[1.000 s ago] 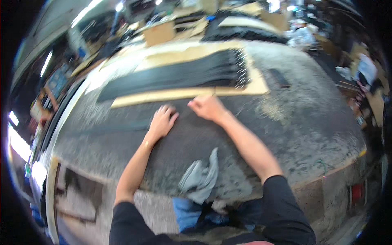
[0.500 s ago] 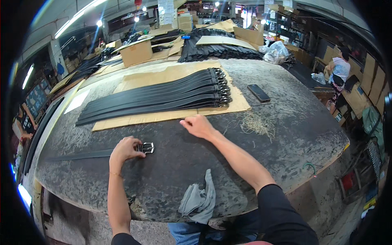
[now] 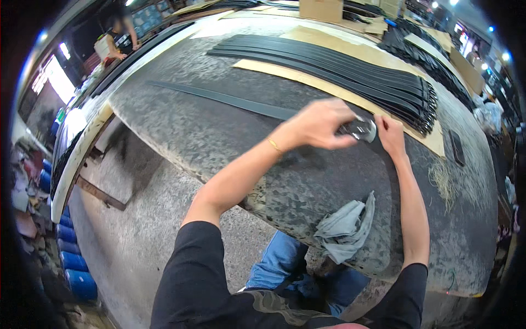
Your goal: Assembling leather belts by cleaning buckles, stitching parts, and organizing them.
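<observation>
A dark belt stretches across the table, its far end lying flat at the upper left. My left hand, slightly blurred, is closed around the belt just behind its shiny metal buckle. My right hand is beside the buckle's outer end, its fingers curled shut; what they hold, if anything, is hidden. Beyond both hands lies a row of black belts, side by side with their buckles at the right end, on a sheet of cardboard.
A crumpled grey cloth lies near the table's front edge. To the right are a dark phone and a loose heap of pale threads. Another person stands beyond the table's left side. Blue drums line the floor at lower left.
The view has swung to the left. My left hand has brought the buckle end of the belt rightward, close to my right hand. The row of belts stays in place on its cardboard.
</observation>
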`<action>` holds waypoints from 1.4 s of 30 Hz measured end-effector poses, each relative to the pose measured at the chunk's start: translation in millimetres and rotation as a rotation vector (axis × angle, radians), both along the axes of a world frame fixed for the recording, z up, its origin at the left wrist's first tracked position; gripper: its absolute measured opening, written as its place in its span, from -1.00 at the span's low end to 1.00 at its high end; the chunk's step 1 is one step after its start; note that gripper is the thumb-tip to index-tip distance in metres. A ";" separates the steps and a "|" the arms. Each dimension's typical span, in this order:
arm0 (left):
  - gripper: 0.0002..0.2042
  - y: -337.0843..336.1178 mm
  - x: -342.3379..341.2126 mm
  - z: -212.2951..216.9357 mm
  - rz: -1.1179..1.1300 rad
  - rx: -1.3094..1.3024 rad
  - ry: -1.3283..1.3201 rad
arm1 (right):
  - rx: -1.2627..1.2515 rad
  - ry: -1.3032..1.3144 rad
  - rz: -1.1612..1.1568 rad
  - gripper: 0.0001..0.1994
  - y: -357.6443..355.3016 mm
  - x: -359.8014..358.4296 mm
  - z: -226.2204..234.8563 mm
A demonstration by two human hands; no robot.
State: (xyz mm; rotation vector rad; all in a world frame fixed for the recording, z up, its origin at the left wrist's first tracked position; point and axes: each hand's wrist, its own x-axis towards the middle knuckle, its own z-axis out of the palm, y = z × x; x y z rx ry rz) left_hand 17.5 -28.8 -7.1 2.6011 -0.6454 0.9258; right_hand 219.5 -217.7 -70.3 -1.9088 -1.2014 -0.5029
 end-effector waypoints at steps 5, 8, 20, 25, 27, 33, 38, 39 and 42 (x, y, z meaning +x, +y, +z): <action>-0.47 -62.5 -11.9 -32.7 -0.198 0.054 0.091 | -0.044 0.082 -0.040 -0.61 -5.4 -15.0 9.6; -0.41 -63.7 -10.5 -38.6 -0.182 0.052 0.189 | -0.062 0.032 -0.084 -0.63 -6.1 -2.3 1.8; -0.58 -17.5 5.0 -3.9 -0.164 0.056 0.774 | -0.055 0.057 -0.051 -0.61 -4.9 7.7 1.7; -0.64 -34.6 6.9 -29.9 -0.182 -0.067 0.571 | -0.050 0.062 -0.034 -0.63 -3.7 6.7 4.2; -0.64 -36.5 6.1 -38.2 -0.168 -0.179 0.483 | -0.064 0.089 -0.035 -0.65 -2.3 1.2 5.5; -0.70 -39.4 6.2 -41.3 -0.186 -0.121 0.391 | -0.047 0.095 0.001 -0.62 -3.0 9.8 -1.4; -0.77 -55.4 3.0 -38.6 -0.139 -0.017 0.221 | -0.076 0.071 -0.016 -0.61 -2.4 10.8 -3.1; -0.77 -60.6 2.3 -41.4 -0.141 -0.018 0.224 | -0.060 0.066 -0.006 -0.62 -2.6 11.7 -4.4; -0.79 -70.2 1.5 -48.7 -0.109 -0.017 0.141 | -0.075 0.038 -0.017 -0.61 1.2 9.0 -5.6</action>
